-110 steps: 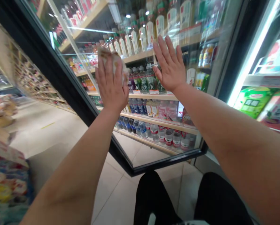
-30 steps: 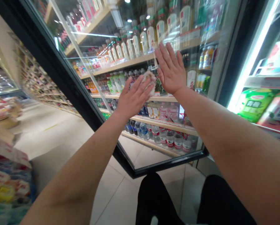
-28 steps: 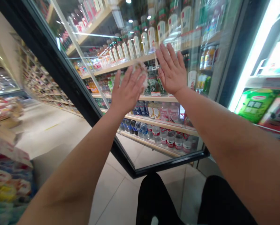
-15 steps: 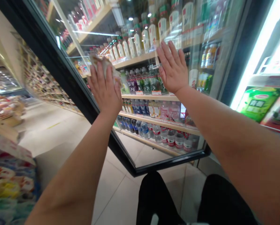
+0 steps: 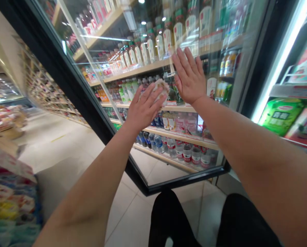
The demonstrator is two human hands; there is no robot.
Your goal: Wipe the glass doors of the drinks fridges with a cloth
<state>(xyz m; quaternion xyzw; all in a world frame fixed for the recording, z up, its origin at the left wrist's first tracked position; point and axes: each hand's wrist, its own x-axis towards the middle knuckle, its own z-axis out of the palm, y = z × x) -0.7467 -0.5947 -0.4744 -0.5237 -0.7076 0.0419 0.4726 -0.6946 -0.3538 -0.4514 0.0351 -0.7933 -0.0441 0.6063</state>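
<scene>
My left hand (image 5: 144, 109) presses a crumpled whitish cloth (image 5: 162, 87) against the glass of a black-framed cooler door (image 5: 186, 179). Its fingers lie over the cloth, which shows past the fingertips. To the right of it, my right hand (image 5: 190, 81) rests flat on the same pane, fingers stretched and holding nothing. The door stands swung out. Through the glass appear rows of drinks: bottles with white labels (image 5: 167, 39) on an upper shelf and water bottles (image 5: 188, 151) on the lowest one.
To the right, the lit cooler interior holds a green package (image 5: 282, 115). My dark-trousered knees (image 5: 168, 216) are just below the door's bottom edge. Piled colourful packages (image 5: 9, 202) stand at lower left, beside a tiled aisle (image 5: 66, 147) with long shelving behind.
My left hand has slid the cloth rightward and slightly down across the glass, closer to my right hand. My right hand stays nearly in place on the pane.
</scene>
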